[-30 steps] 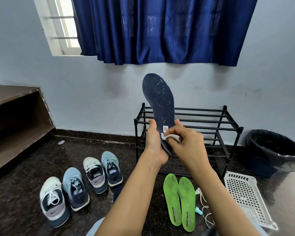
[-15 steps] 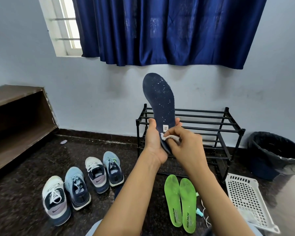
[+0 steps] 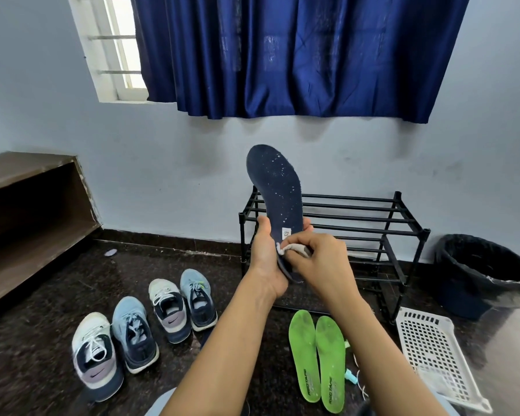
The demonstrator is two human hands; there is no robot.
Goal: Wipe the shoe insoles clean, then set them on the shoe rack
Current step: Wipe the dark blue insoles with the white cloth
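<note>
My left hand (image 3: pixel 264 259) grips the heel end of a dark navy insole (image 3: pixel 278 187), holding it upright in front of the black shoe rack (image 3: pixel 357 223). White specks dot the insole's upper half. My right hand (image 3: pixel 321 262) pinches a small white cloth (image 3: pixel 291 249) against the insole just below its little label. Two green insoles (image 3: pixel 315 358) lie side by side on the dark floor below my arms. The rack's bars carry nothing.
Two pairs of sneakers (image 3: pixel 144 328) stand on the floor at the left. A white perforated basket (image 3: pixel 436 355) lies at the right, a black lined bin (image 3: pixel 481 271) behind it. A wooden shelf (image 3: pixel 27 211) runs along the left wall.
The view has shifted slightly. Both hands stay at the heel of the navy insole, the cloth moving only a little.
</note>
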